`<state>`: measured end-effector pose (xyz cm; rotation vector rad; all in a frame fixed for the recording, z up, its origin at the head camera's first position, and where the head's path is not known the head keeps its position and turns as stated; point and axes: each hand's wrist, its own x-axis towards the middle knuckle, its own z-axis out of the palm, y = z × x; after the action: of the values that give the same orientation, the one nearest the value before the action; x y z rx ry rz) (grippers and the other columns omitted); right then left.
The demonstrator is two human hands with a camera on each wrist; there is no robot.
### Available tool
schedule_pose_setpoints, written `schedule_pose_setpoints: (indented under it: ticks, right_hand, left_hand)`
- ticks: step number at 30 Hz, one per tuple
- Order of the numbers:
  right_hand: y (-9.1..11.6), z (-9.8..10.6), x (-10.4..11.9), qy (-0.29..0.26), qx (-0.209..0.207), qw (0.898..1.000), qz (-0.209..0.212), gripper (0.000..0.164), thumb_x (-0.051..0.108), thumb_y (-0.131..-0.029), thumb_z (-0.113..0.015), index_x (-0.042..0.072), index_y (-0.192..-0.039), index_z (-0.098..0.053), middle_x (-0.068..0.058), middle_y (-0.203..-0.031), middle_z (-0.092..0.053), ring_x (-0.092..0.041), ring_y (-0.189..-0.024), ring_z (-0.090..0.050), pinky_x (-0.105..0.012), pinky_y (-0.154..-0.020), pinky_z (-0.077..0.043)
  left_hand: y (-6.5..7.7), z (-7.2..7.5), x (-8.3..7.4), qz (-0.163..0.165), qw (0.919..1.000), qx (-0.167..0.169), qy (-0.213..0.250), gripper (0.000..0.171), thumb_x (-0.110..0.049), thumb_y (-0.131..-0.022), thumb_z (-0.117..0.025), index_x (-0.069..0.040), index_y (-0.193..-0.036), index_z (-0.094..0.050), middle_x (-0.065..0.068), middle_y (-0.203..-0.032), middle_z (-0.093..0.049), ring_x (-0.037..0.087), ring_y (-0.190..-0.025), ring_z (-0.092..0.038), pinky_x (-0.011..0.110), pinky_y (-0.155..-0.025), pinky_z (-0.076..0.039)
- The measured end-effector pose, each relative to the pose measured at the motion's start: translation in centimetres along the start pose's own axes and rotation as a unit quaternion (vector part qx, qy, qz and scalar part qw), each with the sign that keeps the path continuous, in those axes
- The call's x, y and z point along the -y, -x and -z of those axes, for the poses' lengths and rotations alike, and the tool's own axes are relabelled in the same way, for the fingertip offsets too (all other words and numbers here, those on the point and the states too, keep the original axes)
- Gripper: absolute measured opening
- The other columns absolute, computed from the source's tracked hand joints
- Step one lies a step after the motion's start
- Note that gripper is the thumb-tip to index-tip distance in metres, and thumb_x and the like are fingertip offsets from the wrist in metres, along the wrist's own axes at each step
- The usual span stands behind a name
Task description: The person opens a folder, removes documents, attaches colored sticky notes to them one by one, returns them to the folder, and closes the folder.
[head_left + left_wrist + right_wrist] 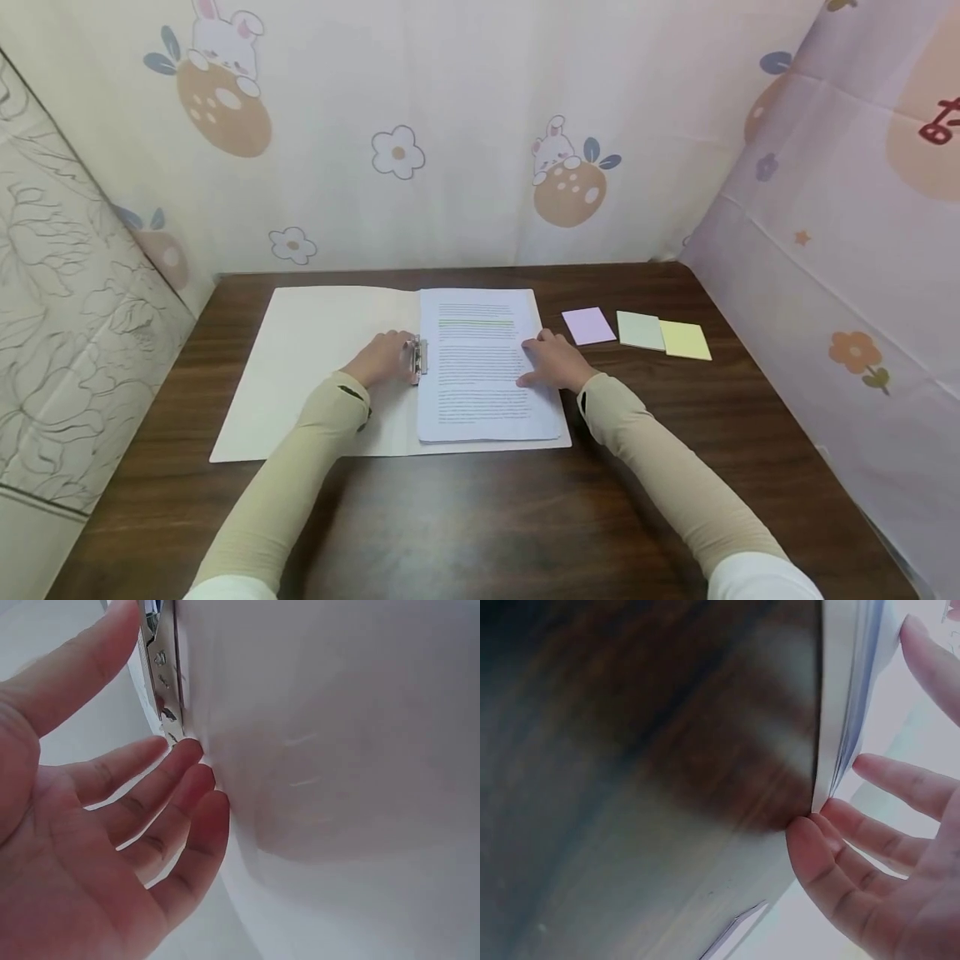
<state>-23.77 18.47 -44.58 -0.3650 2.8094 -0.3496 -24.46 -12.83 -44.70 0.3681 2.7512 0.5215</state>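
Observation:
A white folder lies opened out flat, with a stack of printed paper on its right half. One line on the top sheet is highlighted green. At the inner edge of the stack is a metal clip. My left hand is beside this clip; in the left wrist view its thumb and loosely bent fingers are spread, fingertips right at the folder's surface. My right hand rests at the right edge of the stack, fingers apart. In the right wrist view its fingertips touch the edges of the papers and folder.
Right of the folder on the dark wooden table lie a purple sticky-note pad, a pale green pad and a yellow pad, the last two side by side. Patterned curtains border the table at the back and sides.

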Motion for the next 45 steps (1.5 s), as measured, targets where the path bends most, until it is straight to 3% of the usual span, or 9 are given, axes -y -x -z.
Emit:
schedule_pose_setpoints:
  ticks: [7,12,22,36,42,45]
  right_hand:
    - [-0.1,-0.1,-0.2,0.0,0.0,1.0,-0.001,0.075,0.04,-0.079,-0.079,0.008,-0.14,-0.051,-0.02,-0.133,-0.047,-0.032,-0.111,-0.045,-0.047,-0.094,-0.044]
    - [-0.1,-0.4,-0.4,-0.011,0.002,1.0,-0.007,0.075,0.039,-0.079,-0.08,0.008,-0.14,-0.051,-0.019,-0.132,-0.047,-0.031,-0.11,-0.044,-0.046,-0.092,-0.043]
    - [0.2,-0.7,-0.7,-0.015,0.005,1.0,-0.021,0.075,0.039,-0.078,-0.08,0.009,-0.141,-0.05,-0.02,-0.136,-0.045,-0.031,-0.113,-0.044,-0.048,-0.094,-0.043]
    - [-0.2,-0.3,-0.1,-0.009,0.0,1.0,-0.015,0.074,0.038,-0.079,-0.079,0.009,-0.14,-0.05,-0.02,-0.135,-0.045,-0.033,-0.114,-0.044,-0.048,-0.095,-0.044]
    - [-0.4,-0.5,0.0,-0.02,0.004,1.0,-0.024,0.074,0.037,-0.078,-0.08,0.009,-0.139,-0.051,-0.02,-0.138,-0.044,-0.033,-0.117,-0.043,-0.05,-0.096,-0.043]
    - [-0.5,-0.4,0.1,-0.025,0.005,0.999,-0.029,0.074,0.036,-0.077,-0.081,0.009,-0.139,-0.051,-0.02,-0.138,-0.044,-0.033,-0.117,-0.043,-0.05,-0.096,-0.043]
  left_hand:
    - [0.0,-0.1,-0.4,0.026,0.9996,0.01,0.002,0.083,-0.025,-0.079,-0.08,-0.002,-0.147,-0.038,0.022,-0.148,-0.042,0.041,-0.138,-0.038,0.053,-0.114,-0.032]
    - [-0.3,-0.5,-0.6,0.035,0.9993,0.01,-0.013,0.085,-0.028,-0.078,-0.081,-0.003,-0.147,-0.038,0.022,-0.147,-0.044,0.04,-0.136,-0.04,0.053,-0.111,-0.035]
    - [-0.5,-0.8,-1.0,0.027,0.9994,0.017,-0.011,0.086,-0.03,-0.076,-0.082,-0.003,-0.146,-0.039,0.022,-0.145,-0.045,0.04,-0.134,-0.042,0.053,-0.11,-0.037]
    - [-0.1,-0.1,-0.3,0.006,0.9999,0.012,-0.001,0.081,-0.029,-0.081,-0.077,-0.001,-0.147,-0.038,0.025,-0.147,-0.043,0.043,-0.136,-0.038,0.053,-0.114,-0.032]
    - [-0.1,0.2,0.3,-0.007,0.9996,0.023,0.017,0.08,-0.027,-0.083,-0.076,0.003,-0.145,-0.038,0.026,-0.143,-0.047,0.044,-0.135,-0.04,0.053,-0.115,-0.03]
    - [0.0,0.4,0.5,-0.001,0.9979,0.038,0.053,0.076,-0.025,-0.086,-0.074,0.002,-0.146,-0.036,0.026,-0.144,-0.047,0.043,-0.137,-0.04,0.053,-0.115,-0.029]
